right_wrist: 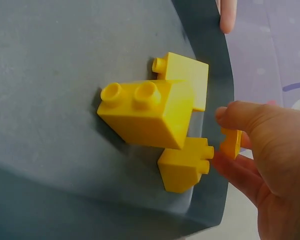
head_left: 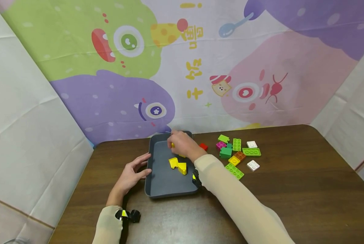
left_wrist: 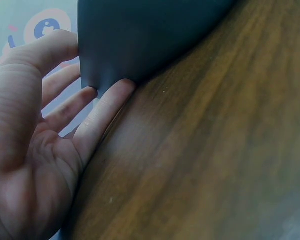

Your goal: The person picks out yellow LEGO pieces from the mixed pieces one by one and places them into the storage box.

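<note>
My right hand (head_left: 184, 145) is over the far part of a dark grey tray (head_left: 163, 186) and pinches a small yellow toy brick (right_wrist: 231, 143) between thumb and fingers. In the right wrist view, a yellow sloped brick (right_wrist: 145, 115) with two studs stands on the tray bottom. A flat-faced yellow brick (right_wrist: 187, 75) and a smaller studded yellow brick (right_wrist: 182, 165) lie close by it. My left hand (head_left: 131, 176) is at the tray's left side, its fingertips and thumb resting on the wall, as the left wrist view also shows at the tray's outer side (left_wrist: 135, 40).
Right of the tray lie several loose bricks: a red brick (head_left: 203, 146), a green brick (head_left: 226, 153), a light green plate (head_left: 234, 171), a yellow plate (head_left: 234, 160) and a white plate (head_left: 253, 165). A printed cloth (head_left: 114, 105) hangs behind the wooden table (head_left: 285, 196).
</note>
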{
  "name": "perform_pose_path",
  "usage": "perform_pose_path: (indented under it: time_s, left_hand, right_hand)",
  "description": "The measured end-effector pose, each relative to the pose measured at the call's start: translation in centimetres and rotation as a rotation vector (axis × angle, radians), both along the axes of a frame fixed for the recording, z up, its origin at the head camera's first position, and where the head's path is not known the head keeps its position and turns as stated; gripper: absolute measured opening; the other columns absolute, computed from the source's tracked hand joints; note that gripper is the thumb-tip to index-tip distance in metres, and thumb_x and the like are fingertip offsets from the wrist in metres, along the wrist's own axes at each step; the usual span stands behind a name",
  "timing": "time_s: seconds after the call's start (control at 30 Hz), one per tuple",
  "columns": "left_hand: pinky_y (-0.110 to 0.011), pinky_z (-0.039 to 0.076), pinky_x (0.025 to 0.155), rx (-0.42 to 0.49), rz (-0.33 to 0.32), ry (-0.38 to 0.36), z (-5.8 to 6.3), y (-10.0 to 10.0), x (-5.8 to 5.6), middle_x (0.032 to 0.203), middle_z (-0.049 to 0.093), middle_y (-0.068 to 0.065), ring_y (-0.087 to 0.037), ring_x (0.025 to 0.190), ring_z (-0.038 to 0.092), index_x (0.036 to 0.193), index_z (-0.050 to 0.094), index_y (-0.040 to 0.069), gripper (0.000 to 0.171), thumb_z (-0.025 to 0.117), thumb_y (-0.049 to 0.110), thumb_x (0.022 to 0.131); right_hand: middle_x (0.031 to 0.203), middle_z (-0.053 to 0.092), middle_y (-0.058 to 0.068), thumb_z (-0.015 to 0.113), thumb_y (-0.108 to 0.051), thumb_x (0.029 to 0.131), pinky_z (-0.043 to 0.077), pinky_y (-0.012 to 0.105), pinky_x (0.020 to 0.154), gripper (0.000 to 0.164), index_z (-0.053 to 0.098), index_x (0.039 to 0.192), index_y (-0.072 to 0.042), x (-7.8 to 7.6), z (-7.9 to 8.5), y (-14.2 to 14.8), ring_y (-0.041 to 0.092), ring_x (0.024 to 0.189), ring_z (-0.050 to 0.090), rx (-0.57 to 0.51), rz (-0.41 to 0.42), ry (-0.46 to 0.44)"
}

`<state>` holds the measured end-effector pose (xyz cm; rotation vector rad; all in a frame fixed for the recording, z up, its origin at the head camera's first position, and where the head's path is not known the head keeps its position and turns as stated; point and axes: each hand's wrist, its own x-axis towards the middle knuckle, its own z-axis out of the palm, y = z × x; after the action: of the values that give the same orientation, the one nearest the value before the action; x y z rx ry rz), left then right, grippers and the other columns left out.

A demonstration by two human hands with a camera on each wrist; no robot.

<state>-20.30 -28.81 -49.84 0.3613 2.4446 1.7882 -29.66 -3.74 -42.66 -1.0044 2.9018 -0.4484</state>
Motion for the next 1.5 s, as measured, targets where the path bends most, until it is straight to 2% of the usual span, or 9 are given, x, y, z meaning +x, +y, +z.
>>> perform_pose_path:
  time_s: [0.37,0.67,0.93,1.27,1.5]
  left_hand:
    - [-0.028,0.060,0.075,-0.019,0.002,-0.001,0.0,0.0,0.0,0.159,0.040,-0.009,-0.042,0.137,0.044,0.150,0.047,0.012,0.063,0.072,0.015,0.092]
    - [-0.027,0.060,0.074,-0.008,0.000,0.001,-0.1,0.1,0.1,0.159,0.040,-0.010,-0.041,0.137,0.044,0.149,0.048,0.011,0.063,0.073,0.014,0.092]
    - [-0.027,0.060,0.074,0.002,0.000,0.007,0.0,0.1,0.0,0.160,0.039,-0.010,-0.042,0.136,0.044,0.149,0.048,0.010,0.064,0.074,0.016,0.091]
    - [-0.028,0.060,0.074,0.000,0.002,0.008,0.0,0.1,0.0,0.159,0.040,-0.011,-0.042,0.136,0.045,0.149,0.048,0.009,0.064,0.075,0.016,0.090]
    - [-0.028,0.060,0.074,-0.004,0.001,0.014,0.0,0.0,-0.1,0.159,0.040,-0.011,-0.041,0.136,0.045,0.149,0.048,0.009,0.064,0.074,0.016,0.091]
  right_hand:
    - [0.109,0.061,0.003,0.077,-0.018,0.088,0.055,0.035,0.090,0.012,0.080,0.100,-0.017,0.1,-0.5,-0.3,0.020,0.093,0.057,0.023,0.037,-0.022]
    - [0.107,0.066,0.000,0.077,-0.014,0.087,0.056,0.035,0.089,0.009,0.079,0.096,-0.018,0.3,-0.8,-0.1,0.019,0.094,0.057,0.063,0.018,-0.142]
    - [0.107,0.071,-0.003,0.077,-0.012,0.088,0.056,0.036,0.091,0.014,0.080,0.101,-0.017,0.1,-1.2,0.1,0.018,0.094,0.060,0.087,0.020,-0.187]
    - [0.104,0.073,-0.003,0.077,-0.014,0.088,0.054,0.036,0.094,0.012,0.080,0.098,-0.018,0.0,-1.3,0.2,0.018,0.095,0.060,0.110,0.068,-0.159]
    - [0.105,0.074,-0.003,0.077,-0.016,0.088,0.053,0.038,0.096,0.011,0.080,0.098,-0.018,0.2,-0.8,0.3,0.020,0.096,0.060,0.122,0.072,-0.183]
